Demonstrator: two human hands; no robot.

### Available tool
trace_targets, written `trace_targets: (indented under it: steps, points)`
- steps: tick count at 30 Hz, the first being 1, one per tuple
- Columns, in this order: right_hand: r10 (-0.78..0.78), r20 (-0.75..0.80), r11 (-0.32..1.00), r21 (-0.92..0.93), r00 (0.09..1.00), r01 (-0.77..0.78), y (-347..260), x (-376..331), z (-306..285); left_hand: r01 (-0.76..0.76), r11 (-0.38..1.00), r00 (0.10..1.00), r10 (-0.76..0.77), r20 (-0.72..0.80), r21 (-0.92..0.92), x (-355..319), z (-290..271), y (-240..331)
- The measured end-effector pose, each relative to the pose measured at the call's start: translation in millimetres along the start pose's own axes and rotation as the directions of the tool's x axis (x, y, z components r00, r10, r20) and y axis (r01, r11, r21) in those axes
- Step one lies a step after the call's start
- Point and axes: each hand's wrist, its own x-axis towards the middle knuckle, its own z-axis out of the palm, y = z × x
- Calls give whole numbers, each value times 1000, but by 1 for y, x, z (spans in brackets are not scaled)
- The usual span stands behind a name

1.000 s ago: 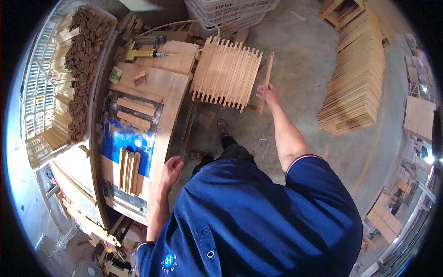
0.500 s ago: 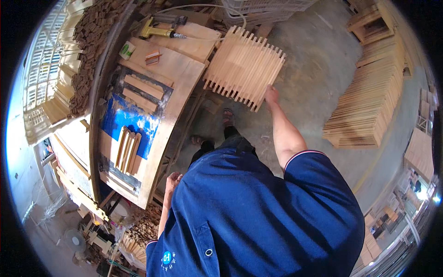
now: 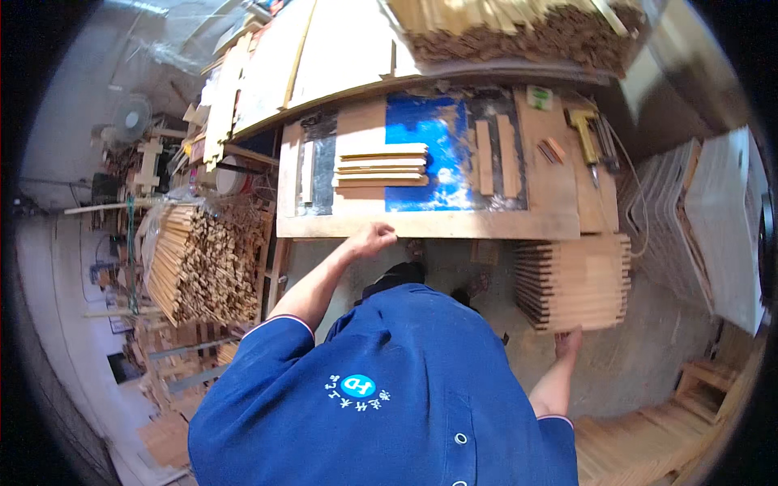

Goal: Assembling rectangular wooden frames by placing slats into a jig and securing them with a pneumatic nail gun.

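At the near edge of the workbench, the left hand rests with fingers curled on the wood, holding nothing; half a second ago it hung lower, off the bench. Just beyond it lies a stack of wooden strips. The right hand touches the lower edge of the slatted wooden panel, fingers extended, much as before; whether it grips is unclear.
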Motion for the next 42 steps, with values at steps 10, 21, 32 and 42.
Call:
trace_targets:
  steps: [10, 21, 32, 42]
  points:
    - [-652, -72, 183, -981, 754, 65, -27, -14, -117, -335, 941, 812, 263, -521, -49, 210, -212, 87]
    - [-266, -276, 837, -541, 924, 79, 116, -213, 76, -19, 846, 999, -8, -49, -532, 354, -299, 166]
    - [-606, 238, 470, -662, 759, 584, 48, -258, 293, -407, 683, 893, 438, -105, -606, 137, -336, 90]
    - [5, 808, -626, 462, -589, 629, -41, -500, 686, -599, 737, 580, 132, -804, -311, 30, -205, -30]
